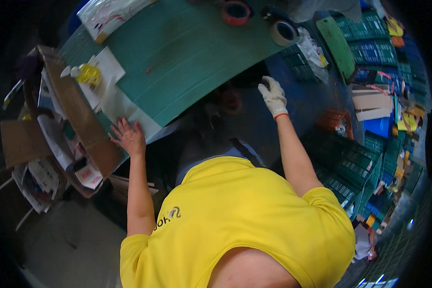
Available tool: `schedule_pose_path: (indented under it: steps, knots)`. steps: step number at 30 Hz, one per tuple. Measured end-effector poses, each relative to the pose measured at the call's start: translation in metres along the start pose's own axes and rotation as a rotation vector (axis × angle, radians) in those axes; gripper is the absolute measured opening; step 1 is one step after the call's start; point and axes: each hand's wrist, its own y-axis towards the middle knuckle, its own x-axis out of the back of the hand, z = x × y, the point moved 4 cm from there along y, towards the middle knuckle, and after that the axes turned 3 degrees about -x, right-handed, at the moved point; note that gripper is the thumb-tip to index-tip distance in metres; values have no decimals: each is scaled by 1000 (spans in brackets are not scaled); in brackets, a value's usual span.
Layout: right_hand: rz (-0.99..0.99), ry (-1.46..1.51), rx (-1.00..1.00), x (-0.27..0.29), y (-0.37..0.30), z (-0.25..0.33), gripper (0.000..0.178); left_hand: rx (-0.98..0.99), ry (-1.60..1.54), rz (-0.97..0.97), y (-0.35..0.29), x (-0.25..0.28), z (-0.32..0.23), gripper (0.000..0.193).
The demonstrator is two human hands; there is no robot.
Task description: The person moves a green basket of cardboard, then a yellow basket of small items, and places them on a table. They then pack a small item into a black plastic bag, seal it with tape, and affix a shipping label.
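Observation:
My left hand [129, 138] is bare, its fingers spread at the near left corner of the green table [177, 67]. A whitish translucent sheet [125, 108] lies along that corner by the fingertips; whether they press on it I cannot tell. My right hand [274, 98] wears a white knitted glove with an orange cuff. It hangs in the air off the table's right edge, fingers apart, holding nothing visible. Beyond the left hand, a bottle of yellow liquid [88, 74] lies or stands on white papers [109, 67].
Left of the table stands an open cardboard box [81, 120] filled with papers and packaging. A red tape roll [235, 12] and a tan tape roll [283, 32] rest at the far edge, near a wrapped white package [108, 17]. Green crates [345, 161] and an orange crate [335, 122] occupy the right.

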Motion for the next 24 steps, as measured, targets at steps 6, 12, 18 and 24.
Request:
schedule_pose_path:
  steps: [6,12,18,24]
  knots:
    - [82,-76,-91,1,-33,-37,40,88,12,96,3,3,-12,57]
    - [418,-224,-67,-14,-33,-61,49,-84,-128,-189,-21,45,-68,54]
    - [674,-329,46,-31,20,-142,50,-209,-501,-127,-125,15,-203,44]
    - [888,-422,151,-49,85,-237,49,326,-608,626,-234,-110,-336,48]
